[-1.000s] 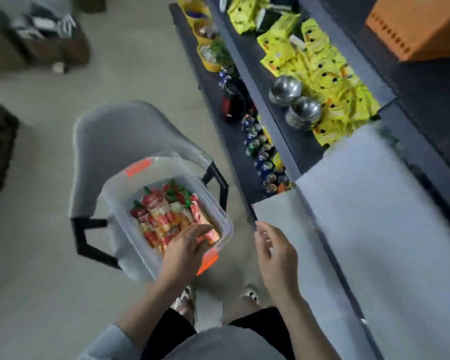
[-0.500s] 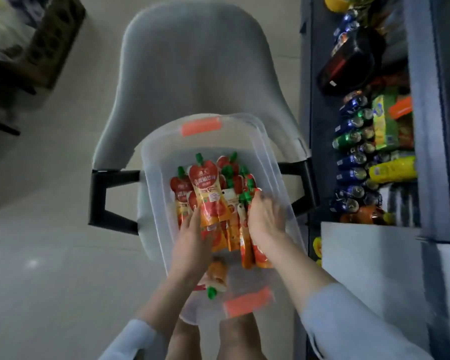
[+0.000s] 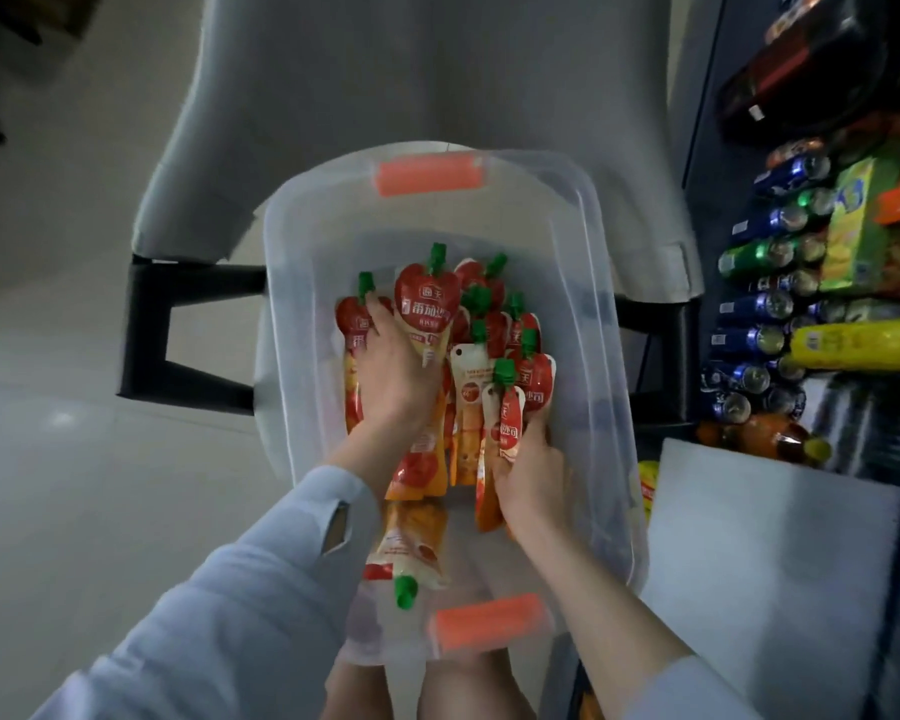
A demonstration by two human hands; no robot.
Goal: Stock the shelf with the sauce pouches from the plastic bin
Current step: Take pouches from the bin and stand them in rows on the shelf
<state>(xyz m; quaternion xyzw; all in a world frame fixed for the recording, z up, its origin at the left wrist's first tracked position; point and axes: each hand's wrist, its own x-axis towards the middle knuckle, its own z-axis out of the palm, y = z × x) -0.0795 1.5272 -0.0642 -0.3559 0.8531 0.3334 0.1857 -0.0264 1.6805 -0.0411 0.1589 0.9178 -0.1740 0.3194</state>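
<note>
A clear plastic bin [image 3: 601, 324] with orange handles sits on a grey chair, holding several red and orange sauce pouches [image 3: 471, 371] with green caps. My left hand [image 3: 393, 376] is down in the bin, fingers wrapped around a bunch of pouches on the left side. My right hand [image 3: 528, 478] grips a pouch [image 3: 507, 418] and its neighbours at the right side of the pile. One pouch [image 3: 411, 548] lies upside down near the bin's close end. The shelf [image 3: 749, 558] with a pale bare board is at the right.
The grey chair [image 3: 437, 70] with black arms [image 3: 146, 330] carries the bin. On the dark shelf to the right are rows of drink cans [image 3: 754, 304], yellow packs [image 3: 858, 345], a dark bag [image 3: 801, 65] and an orange bottle [image 3: 770, 439]. Pale floor lies to the left.
My view swung from the shelf down onto the bin. Both hands went into the bin and closed on the pouches, gathering them; my right hand came over from beside the shelf.
</note>
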